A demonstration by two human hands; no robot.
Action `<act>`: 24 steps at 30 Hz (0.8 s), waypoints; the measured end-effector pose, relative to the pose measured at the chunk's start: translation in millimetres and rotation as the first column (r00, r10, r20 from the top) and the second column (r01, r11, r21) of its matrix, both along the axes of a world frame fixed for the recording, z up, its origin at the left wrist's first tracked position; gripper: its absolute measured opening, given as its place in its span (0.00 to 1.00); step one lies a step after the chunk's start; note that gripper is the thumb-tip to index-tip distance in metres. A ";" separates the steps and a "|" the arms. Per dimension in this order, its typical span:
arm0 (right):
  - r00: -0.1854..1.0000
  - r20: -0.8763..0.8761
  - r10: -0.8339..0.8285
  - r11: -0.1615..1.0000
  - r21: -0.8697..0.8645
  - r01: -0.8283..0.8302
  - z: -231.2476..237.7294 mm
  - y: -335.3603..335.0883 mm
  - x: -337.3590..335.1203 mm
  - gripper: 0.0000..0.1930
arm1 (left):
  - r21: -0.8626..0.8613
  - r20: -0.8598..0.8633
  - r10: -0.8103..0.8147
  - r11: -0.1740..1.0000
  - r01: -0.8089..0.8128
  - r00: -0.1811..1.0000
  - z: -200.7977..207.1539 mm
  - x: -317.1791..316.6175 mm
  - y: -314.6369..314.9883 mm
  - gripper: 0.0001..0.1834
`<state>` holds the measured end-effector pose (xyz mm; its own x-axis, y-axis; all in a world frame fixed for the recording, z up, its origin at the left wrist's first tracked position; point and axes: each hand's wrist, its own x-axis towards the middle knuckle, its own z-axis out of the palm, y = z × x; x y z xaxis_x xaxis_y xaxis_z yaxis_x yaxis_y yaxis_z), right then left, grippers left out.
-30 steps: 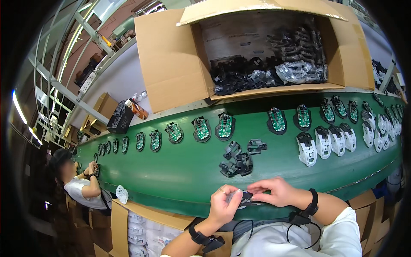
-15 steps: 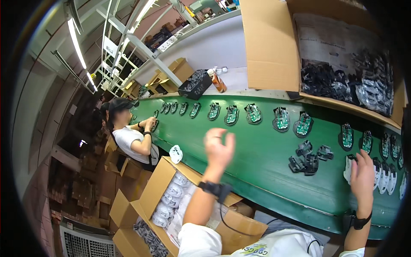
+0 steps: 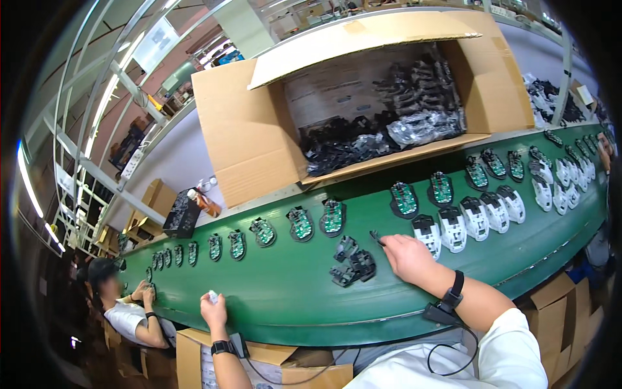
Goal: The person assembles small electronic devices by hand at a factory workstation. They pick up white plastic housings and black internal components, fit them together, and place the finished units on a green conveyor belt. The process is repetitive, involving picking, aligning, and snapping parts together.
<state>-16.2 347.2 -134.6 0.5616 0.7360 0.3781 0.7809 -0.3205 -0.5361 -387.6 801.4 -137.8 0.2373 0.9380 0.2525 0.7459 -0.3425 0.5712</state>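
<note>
Over the near left part of the green belt, my left hand [image 3: 215,311] is closed on a white plastic piece [image 3: 212,296], mostly hidden by the fingers. My right hand [image 3: 409,259] pinches a small black plastic part [image 3: 376,238] between thumb and fingers. Just left of it lies a pile of black plastic parts [image 3: 352,262]. Beyond the hands runs a row of mouse bases with green circuit boards [image 3: 300,223]. White mouse shells with black fronts [image 3: 452,229] stand in a row to the right of my right hand.
A large open carton [image 3: 246,136] with bagged black parts stands behind the green conveyor belt [image 3: 285,305]. A black bin [image 3: 181,215] and an orange bottle [image 3: 205,203] are at the back left. A co-worker [image 3: 133,318] sits at the far left. Cartons [image 3: 317,376] stand below the belt's near edge.
The view has swung right. My right hand has gone from the white shells to beside the black pile and now holds a black part. My left hand, earlier raised and empty, now holds a white piece.
</note>
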 end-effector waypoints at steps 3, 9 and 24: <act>0.935 -0.356 -0.008 0.993 0.107 0.049 10.1 -8.7 -13.5 0.21 | -0.169 0.444 -0.289 0.903 0.395 0.848 -0.3 59.8 -58.8 0.16; 0.992 0.034 0.125 0.989 -0.087 -0.122 39.8 -23.4 -18.8 0.27 | -0.265 0.753 -0.407 0.531 0.805 0.517 36.3 143.7 -194.9 0.20; 0.827 -0.134 0.545 0.813 0.324 -0.483 22.8 -4.9 -49.0 0.35 | -0.163 0.682 -0.590 0.452 0.877 0.431 -1.3 166.8 -293.9 0.33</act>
